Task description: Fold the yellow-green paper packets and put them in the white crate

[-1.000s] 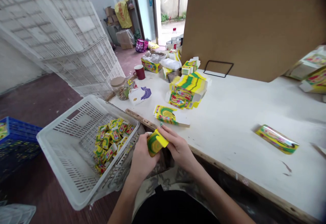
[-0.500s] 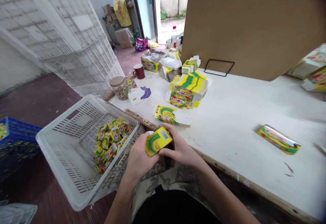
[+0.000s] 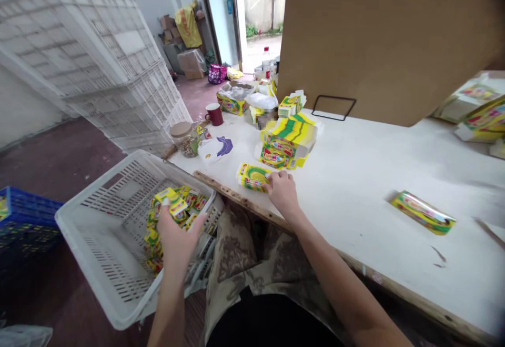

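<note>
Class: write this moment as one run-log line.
left hand: open over white crate, beside small box | right hand: touching flat carton on table

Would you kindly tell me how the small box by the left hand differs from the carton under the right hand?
The small box is folded into shape; the carton lies flat. The small box is over the white crate, the carton on the table. Both are yellow and green.

head cam; faces forward and down; close over table (image 3: 355, 178) edge; crate (image 3: 98, 185) left

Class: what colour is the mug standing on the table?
The mug is dark red, clearest in the head view.
</note>
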Demonstrator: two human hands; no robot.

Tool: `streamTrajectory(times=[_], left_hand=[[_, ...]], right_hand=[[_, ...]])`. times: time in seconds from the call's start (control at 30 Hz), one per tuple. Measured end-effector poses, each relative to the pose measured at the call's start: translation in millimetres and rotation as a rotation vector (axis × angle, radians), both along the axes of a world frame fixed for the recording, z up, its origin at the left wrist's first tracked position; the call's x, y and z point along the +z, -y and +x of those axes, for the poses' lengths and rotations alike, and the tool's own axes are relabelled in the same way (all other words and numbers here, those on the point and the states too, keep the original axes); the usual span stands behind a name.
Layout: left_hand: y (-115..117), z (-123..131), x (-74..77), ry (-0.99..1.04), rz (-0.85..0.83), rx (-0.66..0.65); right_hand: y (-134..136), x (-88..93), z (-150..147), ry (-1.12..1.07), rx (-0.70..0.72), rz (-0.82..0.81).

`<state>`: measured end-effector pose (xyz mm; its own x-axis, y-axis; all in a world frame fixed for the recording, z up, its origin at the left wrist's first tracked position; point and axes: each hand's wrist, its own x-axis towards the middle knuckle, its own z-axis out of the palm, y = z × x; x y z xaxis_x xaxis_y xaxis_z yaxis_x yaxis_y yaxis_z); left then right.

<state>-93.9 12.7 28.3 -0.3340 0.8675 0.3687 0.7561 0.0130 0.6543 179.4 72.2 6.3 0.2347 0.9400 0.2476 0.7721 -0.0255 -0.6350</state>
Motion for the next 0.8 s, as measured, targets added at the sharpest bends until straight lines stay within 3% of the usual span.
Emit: streamTrajectory(times=[0.1,0.23,0.33,0.43,0.53,0.63,0.8], left_hand=[[10,23,-18.5,0.28,-0.151,-0.249],[16,63,-33.1,0.806,-0.253,-0.44],[13,86,-24.3,1.17,-0.11,-0.524],[9,99,-8.3,1.436,-0.008,-0.444],[8,102,-0.2,1.531,0.071,-0.289],[11,99,-3.8,1.511,0.078,-0.201],[19,89,-16.8,1.235,0.043,-0.252]], right_hand=[[-2,-3.1,1,-0.016,0.034,0.003],[20,8.2,-8,-0.117,0.083,0.019],[49,19.3,-26,-0.382,0.374,-0.033],[76,23.5,-52,-0.753,0.689,-0.22],[90,21.4,-71,-0.991,0.712,-0.245],[88,18.7,-72,-0.884,0.644,-0.239],[77,19.7,-52,-0.657,0.57,-0.111]])
